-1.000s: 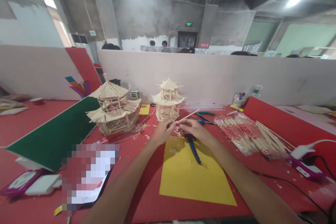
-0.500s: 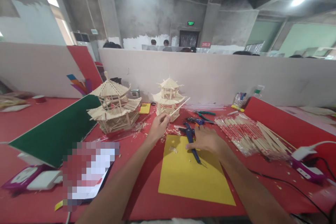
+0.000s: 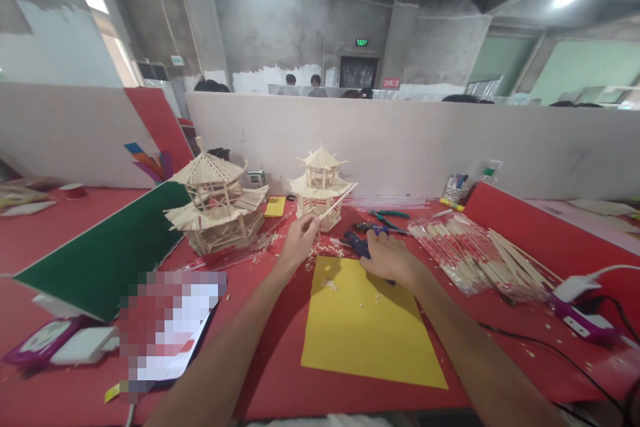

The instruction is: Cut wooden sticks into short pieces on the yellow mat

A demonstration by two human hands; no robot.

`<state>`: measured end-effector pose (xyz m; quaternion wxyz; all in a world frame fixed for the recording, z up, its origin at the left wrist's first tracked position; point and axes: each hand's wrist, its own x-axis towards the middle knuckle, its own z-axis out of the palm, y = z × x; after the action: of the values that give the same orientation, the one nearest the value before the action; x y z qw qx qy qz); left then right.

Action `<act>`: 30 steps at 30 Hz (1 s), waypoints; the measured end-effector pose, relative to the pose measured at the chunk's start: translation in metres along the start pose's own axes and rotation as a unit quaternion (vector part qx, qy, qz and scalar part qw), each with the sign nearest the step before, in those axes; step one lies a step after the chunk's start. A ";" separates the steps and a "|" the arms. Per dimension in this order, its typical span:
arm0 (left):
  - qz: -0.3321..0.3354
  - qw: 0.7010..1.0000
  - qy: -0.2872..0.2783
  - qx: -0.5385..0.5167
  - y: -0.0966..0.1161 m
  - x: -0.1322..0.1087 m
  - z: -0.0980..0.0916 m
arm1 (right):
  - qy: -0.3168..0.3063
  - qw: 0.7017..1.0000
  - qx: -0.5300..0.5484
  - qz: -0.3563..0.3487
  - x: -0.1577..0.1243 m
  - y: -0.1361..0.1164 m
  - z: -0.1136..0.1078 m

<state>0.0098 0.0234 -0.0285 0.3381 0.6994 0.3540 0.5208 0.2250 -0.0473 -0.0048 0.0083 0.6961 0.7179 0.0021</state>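
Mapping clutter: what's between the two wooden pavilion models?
Head view: a yellow notepad lies between the large model and the small model. A small box stands just behind it, near the partition.

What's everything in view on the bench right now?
large pavilion model: one, pale wood, back left
small pavilion model: one, pale wood, back centre
green board: one, dark green, left
yellow sheet: one, yellow, front centre
chopstick packets: many, red-white, right
pliers: one, green-handled, back centre-right
blue tool: one, dark blue, centre, partly covered
wooden stick: one, pale, before small pavilion model
red table: one, red, beneath all
left hand: one, pinching the wooden stick
right hand: one, on the blue tool
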 end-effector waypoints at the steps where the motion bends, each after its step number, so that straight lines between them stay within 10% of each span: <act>1: 0.002 1.000 0.004 -0.003 0.001 0.000 0.000 | 0.004 1.000 0.021 -0.012 0.001 0.002 -0.001; 11: 0.017 0.997 0.077 -0.009 0.010 -0.001 -0.005 | -0.027 0.931 0.309 -0.194 -0.003 -0.007 -0.013; 30: 0.042 0.996 0.044 0.066 0.005 -0.002 -0.001 | 0.063 0.859 0.452 -0.233 -0.003 -0.026 -0.011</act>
<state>0.0093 0.0193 -0.0252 0.2535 0.7109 0.3720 0.5402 0.1986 -0.0509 0.0063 -0.3525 0.4344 0.7799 -0.2808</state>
